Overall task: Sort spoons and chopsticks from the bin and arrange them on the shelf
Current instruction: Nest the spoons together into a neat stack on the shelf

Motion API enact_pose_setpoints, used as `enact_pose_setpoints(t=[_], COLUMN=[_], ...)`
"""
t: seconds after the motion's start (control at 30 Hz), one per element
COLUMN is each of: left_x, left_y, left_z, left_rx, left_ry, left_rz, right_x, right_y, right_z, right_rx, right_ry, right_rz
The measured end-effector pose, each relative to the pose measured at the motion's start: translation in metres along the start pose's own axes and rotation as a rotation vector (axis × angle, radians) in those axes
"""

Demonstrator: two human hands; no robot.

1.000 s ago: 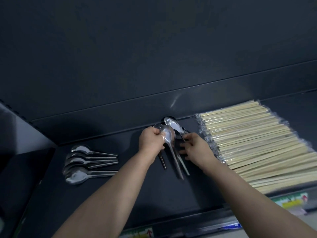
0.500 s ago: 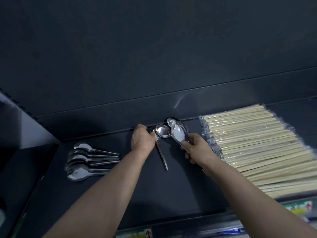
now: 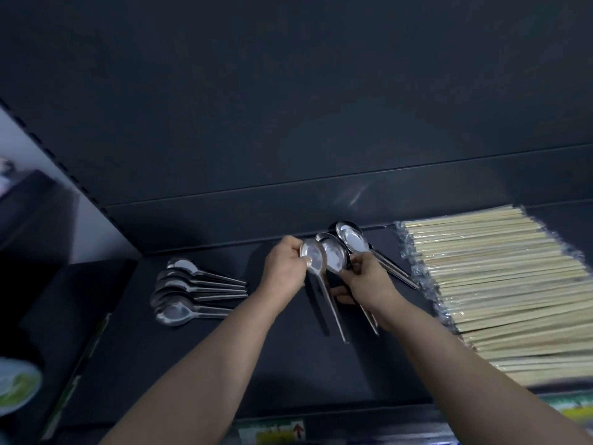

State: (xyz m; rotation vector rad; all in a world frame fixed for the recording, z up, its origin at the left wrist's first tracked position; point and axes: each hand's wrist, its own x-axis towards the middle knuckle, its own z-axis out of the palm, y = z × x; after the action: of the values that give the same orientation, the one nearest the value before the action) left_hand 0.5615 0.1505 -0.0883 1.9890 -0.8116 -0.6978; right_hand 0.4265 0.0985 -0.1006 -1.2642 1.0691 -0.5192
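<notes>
On the dark shelf (image 3: 288,364) my left hand (image 3: 284,268) pinches the bowl of a steel spoon (image 3: 316,261), whose handle points toward me. Close beside it my right hand (image 3: 369,281) grips a second spoon (image 3: 335,256) at its neck. A third spoon (image 3: 353,240) lies behind, its handle angled to the right. At the left lies a tidy group of several spoons (image 3: 183,290), handles pointing right. A wide stack of plastic-wrapped chopsticks (image 3: 497,277) fills the right side of the shelf.
The shelf's dark back panel (image 3: 288,107) rises right behind the spoons. Price labels (image 3: 279,431) run along the front edge. A pale round object (image 3: 16,390) shows at the lower left, below the shelf.
My left hand has moved right and taken hold of a spoon's bowl. The spoons between my hands now lie closer together, handles toward me.
</notes>
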Motion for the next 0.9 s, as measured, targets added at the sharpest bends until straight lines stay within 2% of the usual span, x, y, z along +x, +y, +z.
enact_pose_setpoints(t=[0.2, 0.37, 0.47, 0.6, 0.73, 0.9], left_x=[-0.006, -0.013, -0.017, -0.025, -0.031, -0.045], left_y=[0.004, 0.005, 0.004, 0.007, 0.004, -0.010], left_z=[0.000, -0.005, -0.004, -0.003, -0.013, -0.040], left_rx=[-0.089, -0.273, -0.308, -0.333, -0.182, -0.120], left_ry=[0.053, -0.073, 0.007, 0.065, 0.082, 0.134], left_rz=[-0.066, -0.176, -0.214, -0.207, -0.158, -0.116], right_x=[-0.011, -0.018, -0.023, -0.026, -0.022, -0.027], right_y=[-0.004, -0.006, -0.009, -0.013, -0.003, -0.010], right_z=[0.017, 0.017, 0.017, 0.019, 0.017, 0.031], right_rx=[0.040, 0.108, 0.124, -0.137, -0.436, -0.605], right_ry=[-0.063, -0.147, -0.226, -0.310, -0.293, -0.429], right_rz=[-0.053, -0.025, 0.023, -0.011, -0.120, -0.105])
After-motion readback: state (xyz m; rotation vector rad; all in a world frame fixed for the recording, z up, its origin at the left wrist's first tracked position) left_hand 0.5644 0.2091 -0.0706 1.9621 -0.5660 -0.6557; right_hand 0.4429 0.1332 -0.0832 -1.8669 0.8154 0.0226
